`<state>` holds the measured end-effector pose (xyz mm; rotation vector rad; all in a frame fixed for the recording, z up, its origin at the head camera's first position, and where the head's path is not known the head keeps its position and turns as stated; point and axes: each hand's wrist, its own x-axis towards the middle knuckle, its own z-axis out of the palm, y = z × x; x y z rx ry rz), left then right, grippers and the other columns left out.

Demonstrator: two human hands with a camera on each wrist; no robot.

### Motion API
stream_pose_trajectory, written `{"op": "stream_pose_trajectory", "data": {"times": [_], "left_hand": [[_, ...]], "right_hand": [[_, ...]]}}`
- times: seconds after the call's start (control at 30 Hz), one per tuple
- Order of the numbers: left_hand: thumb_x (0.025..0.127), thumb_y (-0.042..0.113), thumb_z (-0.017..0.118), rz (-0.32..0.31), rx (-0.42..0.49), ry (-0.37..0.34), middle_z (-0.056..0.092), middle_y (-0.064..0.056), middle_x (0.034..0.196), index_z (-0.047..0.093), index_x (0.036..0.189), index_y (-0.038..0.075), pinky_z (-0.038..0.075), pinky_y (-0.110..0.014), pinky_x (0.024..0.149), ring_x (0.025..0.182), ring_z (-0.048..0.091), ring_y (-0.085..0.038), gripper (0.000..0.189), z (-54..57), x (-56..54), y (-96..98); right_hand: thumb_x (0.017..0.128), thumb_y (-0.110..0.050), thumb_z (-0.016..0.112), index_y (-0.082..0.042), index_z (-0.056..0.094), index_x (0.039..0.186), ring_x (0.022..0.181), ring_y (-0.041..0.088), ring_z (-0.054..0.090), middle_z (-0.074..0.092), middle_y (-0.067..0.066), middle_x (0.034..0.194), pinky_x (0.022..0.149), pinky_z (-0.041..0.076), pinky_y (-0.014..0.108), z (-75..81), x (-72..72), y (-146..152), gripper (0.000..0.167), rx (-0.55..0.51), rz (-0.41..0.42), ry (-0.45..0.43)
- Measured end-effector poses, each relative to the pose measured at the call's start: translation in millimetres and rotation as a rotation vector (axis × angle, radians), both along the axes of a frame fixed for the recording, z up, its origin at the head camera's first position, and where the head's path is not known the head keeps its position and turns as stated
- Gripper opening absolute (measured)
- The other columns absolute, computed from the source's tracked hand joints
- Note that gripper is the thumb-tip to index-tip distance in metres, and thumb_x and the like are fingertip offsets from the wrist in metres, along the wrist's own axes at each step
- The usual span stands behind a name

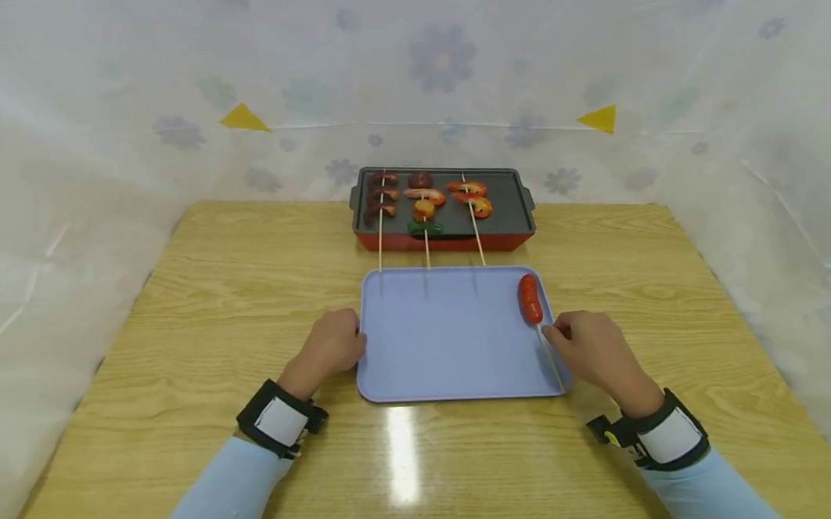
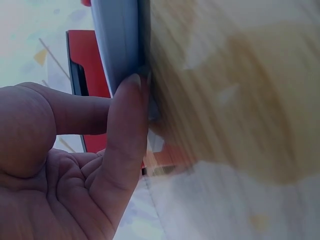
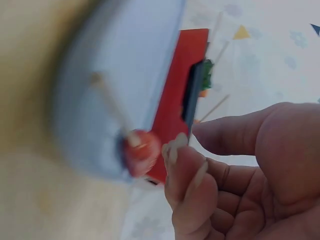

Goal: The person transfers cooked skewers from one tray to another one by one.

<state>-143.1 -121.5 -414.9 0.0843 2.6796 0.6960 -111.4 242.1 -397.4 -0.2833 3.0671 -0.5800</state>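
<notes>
centrally, the lilac tray (image 1: 441, 336) lies flat across the middle of the table (image 1: 247, 276); whether its edge is lifted a little, i can't tell. at its nine o'clock side, the left hand (image 1: 335, 340) pinches the rim, thumb and finger closed with only the tray's edge between them. at three o'clock, the right hand (image 1: 592, 344) sits just beside the rim, its fingers loosely bent; the right wrist view shows a small gap between thumb and fingertips, and nothing in it.

a red sausage (image 1: 530, 299) lies on the tray toward two o'clock, its stick (image 1: 551, 356) running down to the five o'clock corner.

at twelve o'clock beyond the tray stands a red-sided grill (image 1: 509, 200) bearing three skewers: dark pieces (image 1: 381, 195) on the left, mixed pieces (image 1: 423, 210) in the middle, orange-red slices (image 1: 475, 201) on the right. their sticks point toward six o'clock. behind hangs a flowered sheet (image 1: 377, 65) with yellow triangles (image 1: 243, 118) at eleven and one.
</notes>
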Motion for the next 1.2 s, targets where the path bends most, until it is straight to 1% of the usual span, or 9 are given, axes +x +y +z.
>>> {"op": "stream_pose_trajectory", "data": {"times": [0.2,0.37,0.57,0.7,0.83,0.93,1.03,1.13,1.2], "left_hand": [[0.093,0.006,0.052,-0.02,0.0,0.033,0.057,-0.009,0.066,0.057,0.077,0.003,0.04,-0.026,0.047,0.055,0.054,-0.019,0.018,-1.2,-0.5,-2.3],[0.092,0.005,0.052,-0.021,-0.015,0.05,0.055,-0.009,0.069,0.057,0.081,0.001,0.04,-0.027,0.047,0.056,0.053,-0.02,0.013,-0.5,0.6,-4.5],[0.091,0.005,0.053,-0.02,-0.01,0.068,0.055,-0.009,0.068,0.056,0.078,0.003,0.04,-0.028,0.048,0.057,0.053,-0.02,0.014,-0.5,1.1,-6.8],[0.091,0.005,0.054,-0.021,-0.013,0.063,0.055,-0.009,0.067,0.056,0.076,0.003,0.04,-0.027,0.048,0.056,0.052,-0.02,0.015,-0.7,0.8,-7.0],[0.092,0.008,0.055,-0.02,-0.027,0.042,0.056,-0.008,0.068,0.057,0.077,0.004,0.041,-0.027,0.049,0.058,0.054,-0.02,0.015,-1.7,-1.4,-8.3],[0.093,0.01,0.056,-0.015,-0.039,0.026,0.057,-0.008,0.069,0.057,0.079,0.004,0.042,-0.027,0.05,0.059,0.055,-0.02,0.015,-2.0,-3.0,-8.7],[0.093,0.011,0.057,-0.01,-0.041,0.015,0.058,-0.008,0.07,0.058,0.08,0.004,0.042,-0.027,0.05,0.06,0.056,-0.019,0.015,-1.9,-3.4,-8.9],[0.093,0.011,0.057,-0.008,-0.037,0.018,0.058,-0.008,0.07,0.058,0.08,0.004,0.042,-0.027,0.05,0.06,0.056,-0.02,0.015,-2.0,-3.1,-8.8],[0.093,0.011,0.057,-0.007,-0.038,0.026,0.058,-0.008,0.07,0.058,0.08,0.004,0.042,-0.028,0.051,0.06,0.056,-0.02,0.015,-1.6,-2.8,-8.9]], "right_hand": [[0.094,-0.018,0.062,-0.012,0.053,0.058,0.044,0.014,0.037,0.039,-0.004,0.05,0.044,0.027,0.028,13.8,-11.8,-16.6,0.038,-0.06,0.025,0.018],[0.095,-0.021,0.062,-0.012,0.051,0.057,0.043,0.014,0.044,0.046,-0.003,0.048,0.043,0.029,0.028,21.7,-17.4,-27.1,0.041,-0.102,0.029,0.004],[0.096,-0.021,0.059,-0.011,0.062,0.061,0.045,0.015,0.05,0.055,-0.003,0.05,0.043,0.036,0.03,31.7,-31.4,-35.5,0.036,-0.167,0.05,0.012],[0.097,-0.021,0.059,-0.006,0.069,0.073,0.049,0.017,0.057,0.061,0.001,0.056,0.047,0.043,0.032,40.1,-48.4,-38.7,0.03,-0.222,0.049,-0.016],[0.097,-0.02,0.06,-0.002,0.073,0.085,0.052,0.02,0.062,0.068,0.008,0.066,0.047,0.047,0.032,46.8,-71.3,-43.3,0.025,-0.247,0.023,-0.044],[0.097,-0.02,0.059,-0.001,0.074,0.086,0.053,0.02,0.064,0.069,0.009,0.067,0.047,0.048,0.032,49.9,-89.0,-46.9,0.026,-0.232,0.002,-0.054],[0.097,-0.021,0.058,-0.002,0.075,0.083,0.056,0.019,0.066,0.069,0.007,0.065,0.05,0.049,0.032,50.7,-104.5,-51.0,0.029,-0.209,-0.019,-0.075],[0.096,-0.023,0.059,-0.002,0.075,0.082,0.059,0.018,0.067,0.069,0.006,0.065,0.053,0.05,0.031,49.1,-116.7,-55.3,0.03,-0.202,-0.046,-0.101],[0.096,-0.023,0.06,0.0,0.075,0.086,0.059,0.018,0.067,0.07,0.007,0.066,0.055,0.05,0.031,48.0,-122.4,-58.3,0.03,-0.212,-0.056,-0.119]]}}
